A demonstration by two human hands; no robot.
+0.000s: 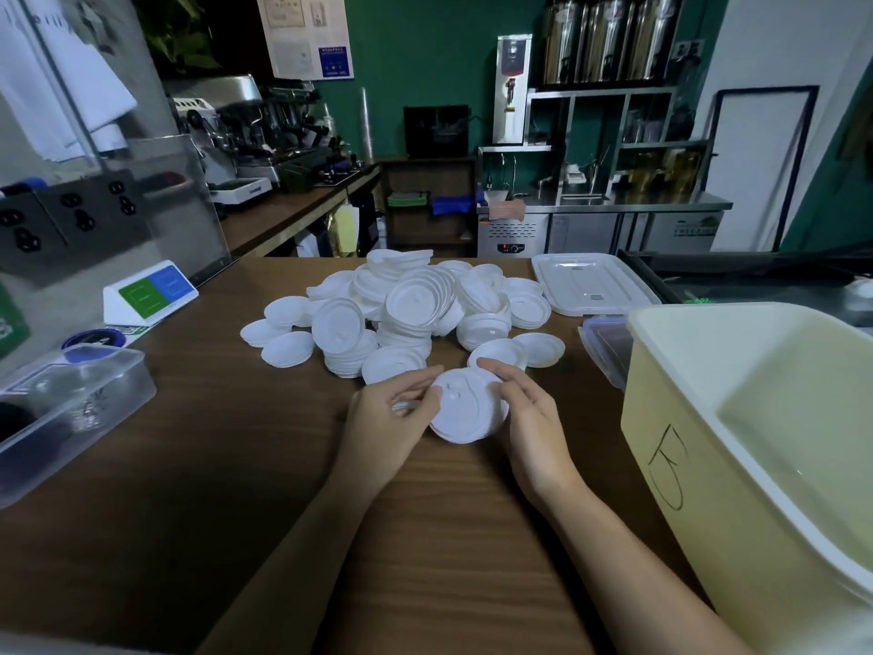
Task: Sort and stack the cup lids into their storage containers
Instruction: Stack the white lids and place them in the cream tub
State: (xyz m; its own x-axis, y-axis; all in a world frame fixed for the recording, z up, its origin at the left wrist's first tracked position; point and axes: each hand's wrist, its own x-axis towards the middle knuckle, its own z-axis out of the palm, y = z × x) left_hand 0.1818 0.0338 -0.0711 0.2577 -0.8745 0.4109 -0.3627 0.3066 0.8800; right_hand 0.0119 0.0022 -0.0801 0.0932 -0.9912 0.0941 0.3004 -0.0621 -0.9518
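At far left, a clear plastic container (71,399) is cut off by the frame edge, and its dark contents cannot be identified. On the wooden counter (236,465), a loose pile of white cup lids (406,309) is heaped at centre, with the lower lids hidden under the upper ones. Just in front, a small stack of lids (465,408) is grasped at its rims by the left hand (392,418) and the right hand (529,427); the count cannot be told. At right, a blue-rimmed box (607,342) is largely hidden behind a cream tub (708,418), which is itself cropped.
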